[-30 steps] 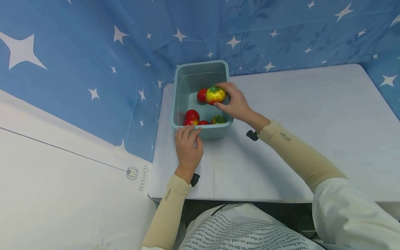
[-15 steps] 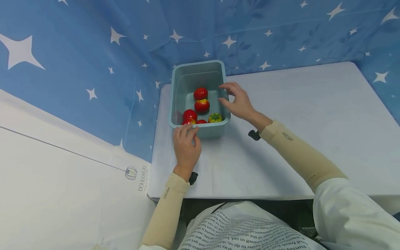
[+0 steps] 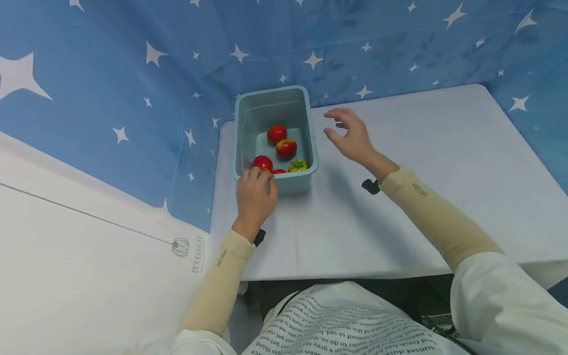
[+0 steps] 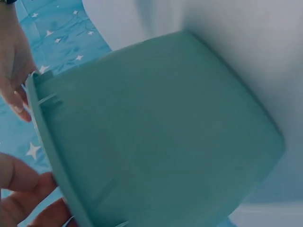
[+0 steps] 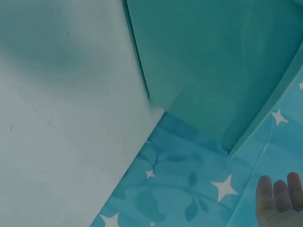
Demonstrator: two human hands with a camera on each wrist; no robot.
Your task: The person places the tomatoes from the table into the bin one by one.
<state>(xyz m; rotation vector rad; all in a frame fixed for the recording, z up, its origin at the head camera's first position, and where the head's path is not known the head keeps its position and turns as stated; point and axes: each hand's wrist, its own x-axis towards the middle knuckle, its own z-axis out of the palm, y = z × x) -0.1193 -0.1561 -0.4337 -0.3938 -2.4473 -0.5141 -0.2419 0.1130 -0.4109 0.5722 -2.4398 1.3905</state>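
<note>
A blue-green plastic bin [image 3: 293, 185] stands on the table, with several round fruits inside. In the head view, a red one [image 3: 277, 133] and a red-and-yellow one [image 3: 286, 148] lie in its middle. Another red one [image 3: 263, 163] and a yellow one with a green top [image 3: 298, 165] sit by the near wall, with others partly hidden. My left hand [image 3: 255, 197] rests with bent fingers on the bin's near rim; whether it grips is unclear. My right hand [image 3: 355, 138] hovers right of the bin, holding nothing, thumb and fingers spread apart.
A white-covered table [image 3: 399, 222] extends right of the bin. Behind it hangs a blue curtain [image 3: 346, 29] with white stars, close to the bin's far side. A white printed sheet [image 3: 88, 261] covers the left side.
My right hand has let go of a red-and-yellow fruit inside the bin, then drawn out to the right. The released fruit has rolled slightly. My left hand stays at the rim.
</note>
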